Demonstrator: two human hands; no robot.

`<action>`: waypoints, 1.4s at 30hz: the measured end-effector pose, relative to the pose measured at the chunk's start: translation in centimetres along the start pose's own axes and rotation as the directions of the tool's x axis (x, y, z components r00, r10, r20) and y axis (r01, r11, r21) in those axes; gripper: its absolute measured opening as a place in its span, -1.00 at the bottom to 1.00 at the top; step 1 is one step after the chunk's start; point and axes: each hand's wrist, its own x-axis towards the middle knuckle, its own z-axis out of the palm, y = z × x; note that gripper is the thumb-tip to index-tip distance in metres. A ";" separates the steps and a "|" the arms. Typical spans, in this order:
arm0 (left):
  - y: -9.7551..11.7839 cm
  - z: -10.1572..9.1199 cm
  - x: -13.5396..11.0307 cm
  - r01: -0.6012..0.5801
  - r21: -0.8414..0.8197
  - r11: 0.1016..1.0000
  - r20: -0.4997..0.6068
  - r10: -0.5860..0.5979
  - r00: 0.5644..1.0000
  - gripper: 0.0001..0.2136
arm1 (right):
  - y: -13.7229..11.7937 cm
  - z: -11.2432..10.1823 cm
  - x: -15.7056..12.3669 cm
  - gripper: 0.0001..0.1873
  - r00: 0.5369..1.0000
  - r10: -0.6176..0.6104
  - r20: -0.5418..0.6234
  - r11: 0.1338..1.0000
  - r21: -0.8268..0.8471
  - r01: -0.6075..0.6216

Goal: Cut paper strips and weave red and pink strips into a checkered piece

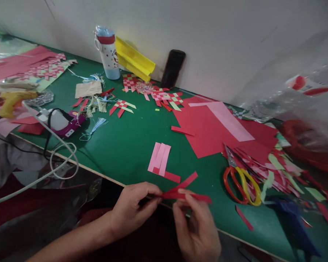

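Note:
My left hand (133, 207) pinches the left end of some red paper strips (186, 189) just over the near edge of the green table (125, 145). My right hand (196, 229) has its fingers closed on the same strips from below, near their middle. One strip angles up to the right, another lies level. Just beyond my hands, pink strips (160, 158) lie side by side on the table with a red strip across their near end.
Red and yellow scissors (240, 182) lie to the right beside a heap of cut strips (276, 167). Red and pink sheets (215, 127), woven paper pieces (158, 92), a bottle (108, 52), a phone (172, 68), a yellow glue gun (11, 100) and cables (57, 153) surround the work area.

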 end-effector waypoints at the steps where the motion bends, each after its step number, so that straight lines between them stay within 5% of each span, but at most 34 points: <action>1: -0.2 -0.1 0.0 -0.009 0.018 1.000 0.018 0.009 1.000 -0.90 | 0.1 -0.4 0.4 -0.45 0.999 0.015 -0.031 1.000 -0.010 -0.016; 4: -0.7 -0.6 0.1 -0.034 0.062 0.997 0.106 0.027 0.994 -0.87 | 0.3 -1.4 2.2 -0.52 0.998 -0.043 -0.040 0.993 -0.109 0.038; 9: -1.0 -1.3 0.2 -0.104 0.139 0.985 0.239 0.068 0.969 -0.86 | 0.3 -1.5 4.8 -0.74 0.935 -0.200 0.291 0.929 -0.248 0.276; 13: -1.1 -1.9 0.6 -0.202 0.157 0.967 0.282 0.152 0.947 -0.87 | 0.3 -0.7 5.0 -0.82 0.889 -0.160 0.429 0.936 -0.220 0.275; 20: -1.6 -2.3 0.9 -0.216 0.219 0.952 0.219 0.168 0.961 -0.86 | 1.1 -0.9 4.6 -0.87 0.886 -0.096 0.453 0.975 -0.135 0.175; 24: -1.5 -2.0 1.2 -0.239 0.306 0.922 0.173 0.193 0.966 -0.85 | 1.8 -1.7 5.1 -0.89 0.929 -0.026 0.370 0.975 -0.196 0.105; 32: -1.8 -1.6 1.1 -0.257 0.680 0.687 0.294 0.066 0.954 -0.58 | 2.9 -2.4 5.0 -0.93 0.977 0.054 0.204 0.960 -0.279 0.005; 36: -2.1 -1.4 1.1 -0.281 0.701 0.655 0.331 0.049 0.942 -0.42 | 3.4 -2.3 4.4 -0.92 0.971 0.080 0.225 0.963 -0.269 -0.017; 42: -2.7 -1.7 1.3 -0.313 0.688 0.655 0.342 0.087 0.936 -0.47 | 3.9 -2.8 4.4 -0.92 0.970 0.100 0.223 0.954 -0.298 -0.030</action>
